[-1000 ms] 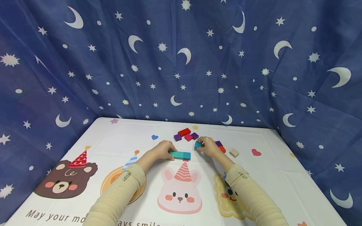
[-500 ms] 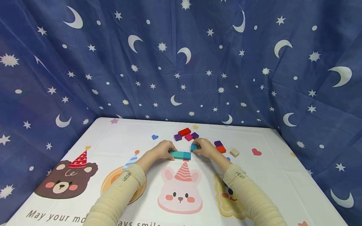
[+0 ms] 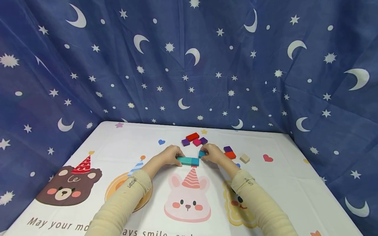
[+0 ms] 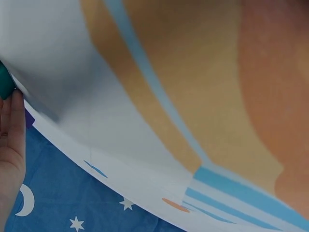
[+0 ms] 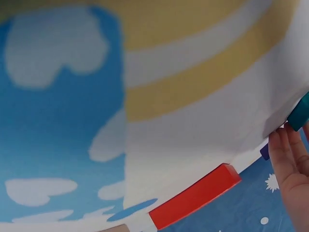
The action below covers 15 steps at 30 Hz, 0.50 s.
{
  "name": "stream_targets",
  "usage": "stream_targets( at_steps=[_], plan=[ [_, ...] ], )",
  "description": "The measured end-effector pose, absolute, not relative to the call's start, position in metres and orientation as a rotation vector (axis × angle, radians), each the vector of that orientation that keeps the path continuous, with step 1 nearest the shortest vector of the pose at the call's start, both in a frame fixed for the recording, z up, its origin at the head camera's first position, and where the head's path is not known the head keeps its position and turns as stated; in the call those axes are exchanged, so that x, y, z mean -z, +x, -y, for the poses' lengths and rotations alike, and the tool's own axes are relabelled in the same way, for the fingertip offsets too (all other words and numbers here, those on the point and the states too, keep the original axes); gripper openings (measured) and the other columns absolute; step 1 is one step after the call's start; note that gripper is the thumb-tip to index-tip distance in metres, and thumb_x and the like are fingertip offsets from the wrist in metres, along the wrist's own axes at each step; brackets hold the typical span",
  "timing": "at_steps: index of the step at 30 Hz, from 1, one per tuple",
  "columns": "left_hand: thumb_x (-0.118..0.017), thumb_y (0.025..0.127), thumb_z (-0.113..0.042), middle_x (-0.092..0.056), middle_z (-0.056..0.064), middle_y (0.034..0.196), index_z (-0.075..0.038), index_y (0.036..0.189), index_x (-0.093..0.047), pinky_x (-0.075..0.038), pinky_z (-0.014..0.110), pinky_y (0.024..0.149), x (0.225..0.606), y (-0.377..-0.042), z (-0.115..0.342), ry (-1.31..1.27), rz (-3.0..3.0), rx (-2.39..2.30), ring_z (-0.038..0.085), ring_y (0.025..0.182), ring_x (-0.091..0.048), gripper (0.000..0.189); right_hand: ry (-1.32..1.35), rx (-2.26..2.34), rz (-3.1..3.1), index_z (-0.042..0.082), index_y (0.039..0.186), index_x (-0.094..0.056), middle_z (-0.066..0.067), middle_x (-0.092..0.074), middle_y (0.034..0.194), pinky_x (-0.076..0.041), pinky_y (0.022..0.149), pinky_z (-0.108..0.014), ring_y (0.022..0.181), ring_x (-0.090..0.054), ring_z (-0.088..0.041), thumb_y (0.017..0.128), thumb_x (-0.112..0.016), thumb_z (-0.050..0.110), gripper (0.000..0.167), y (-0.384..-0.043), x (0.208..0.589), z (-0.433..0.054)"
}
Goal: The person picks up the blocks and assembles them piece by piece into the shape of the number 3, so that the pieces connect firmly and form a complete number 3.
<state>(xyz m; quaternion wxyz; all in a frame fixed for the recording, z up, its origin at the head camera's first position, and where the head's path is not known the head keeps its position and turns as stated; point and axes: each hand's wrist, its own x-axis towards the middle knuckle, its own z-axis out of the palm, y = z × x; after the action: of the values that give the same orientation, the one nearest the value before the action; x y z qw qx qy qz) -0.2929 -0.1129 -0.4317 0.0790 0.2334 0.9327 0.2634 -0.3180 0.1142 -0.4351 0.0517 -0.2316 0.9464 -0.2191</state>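
Observation:
In the head view my left hand (image 3: 170, 155) grips the left end of a long teal block (image 3: 184, 161). A shorter blue block (image 3: 195, 162) lies end to end with it on the right. My right hand (image 3: 212, 153) pinches a small teal-blue block (image 3: 201, 154) between thumb and fingers, just behind and right of that row. The left wrist view catches the fingers (image 4: 14, 125) beside a green-teal block end (image 4: 6, 83) at its left edge. In the right wrist view the fingers (image 5: 285, 154) are at a teal block (image 5: 300, 115).
Behind the hands lie a red block (image 3: 192, 136), a pink block (image 3: 197, 142) and two purple blocks, one the left purple block (image 3: 185, 142). Right of my right hand are an orange-red block (image 3: 230, 155), another purple block (image 3: 227, 149) and a beige block (image 3: 244, 158). A starry curtain (image 3: 165, 82) hangs behind the table.
My right hand has moved left with the small teal-blue block, bringing it close to the row's right end. The left hand has stayed on the long teal block.

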Motion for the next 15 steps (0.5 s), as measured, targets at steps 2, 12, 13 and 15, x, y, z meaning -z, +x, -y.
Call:
stream_targets(
  at_steps=[2,12,13,15],
  plan=[
    [-0.083,0.069,-0.009,-0.071,0.007,0.093,-0.003,0.099,-0.073,-0.051,0.028,0.080,0.4320,-0.2927,0.1128,0.698,-2.792,-0.785,0.012,0.079,-0.057,0.032,-0.717,0.646,-2.874,-0.001,0.105,-0.066,-0.013,-0.067,0.099,-0.051,0.088,-0.035,0.085,-0.057,-0.019,0.077,-0.077,0.008,0.032,-0.3180,0.4345,-0.1153],
    [-0.083,0.068,-0.009,-0.071,0.008,0.095,-0.003,0.099,-0.073,-0.051,0.031,0.082,0.4355,-0.2935,0.1127,0.689,-2.792,-0.818,0.013,0.081,-0.059,0.033,-0.772,0.631,-2.831,-0.002,0.099,-0.067,-0.012,-0.066,0.095,-0.050,0.081,-0.033,0.079,-0.053,-0.017,0.076,-0.075,0.004,0.025,-0.3199,0.4326,-0.1196],
    [-0.083,0.068,-0.009,-0.071,0.008,0.095,-0.003,0.099,-0.073,-0.051,0.031,0.083,0.4357,-0.2935,0.1127,0.690,-2.795,-0.818,0.013,0.081,-0.059,0.033,-0.788,0.629,-2.827,-0.002,0.099,-0.067,-0.012,-0.066,0.094,-0.050,0.081,-0.033,0.079,-0.053,-0.017,0.076,-0.075,0.003,0.025,-0.3200,0.4319,-0.1195],
    [-0.083,0.068,-0.009,-0.071,0.008,0.095,-0.003,0.099,-0.073,-0.052,0.031,0.083,0.4356,-0.2935,0.1126,0.688,-2.798,-0.817,0.013,0.081,-0.060,0.033,-0.801,0.623,-2.821,-0.001,0.100,-0.067,-0.013,-0.066,0.095,-0.050,0.081,-0.034,0.080,-0.054,-0.018,0.076,-0.076,0.004,0.026,-0.3201,0.4308,-0.1189]
  ],
)
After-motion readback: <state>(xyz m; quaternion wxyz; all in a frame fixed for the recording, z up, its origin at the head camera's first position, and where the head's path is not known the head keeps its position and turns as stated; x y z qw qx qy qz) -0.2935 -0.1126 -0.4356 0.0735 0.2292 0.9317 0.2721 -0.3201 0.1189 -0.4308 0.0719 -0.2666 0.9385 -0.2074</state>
